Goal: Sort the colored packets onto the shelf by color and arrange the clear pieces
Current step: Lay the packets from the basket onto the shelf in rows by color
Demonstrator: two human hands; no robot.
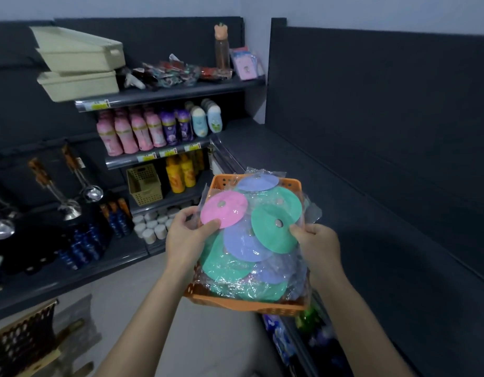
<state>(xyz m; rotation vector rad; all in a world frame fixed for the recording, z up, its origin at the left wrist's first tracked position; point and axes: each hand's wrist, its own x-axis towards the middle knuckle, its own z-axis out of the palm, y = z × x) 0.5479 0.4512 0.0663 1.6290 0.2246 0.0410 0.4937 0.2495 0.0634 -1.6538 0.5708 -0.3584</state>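
Your left grip (187, 238) pinches the pink packet (224, 208) at its lower edge, thumb on top. Your right grip (317, 246) pinches the green packet (273, 231) at its right edge. Both packets lie on top of the heap of wrapped discs (243, 244) in the orange basket (249, 304), just beside the dark shelf (344, 191) on your right. Pink bottles (126, 134) stand on the shelves to your left.

Dim shop corner around me; stocked dark grey shelving (164, 95) on my left; dark shelf (344, 186) on my right; pale wall (255, 50) between; light floor (121, 295) below.
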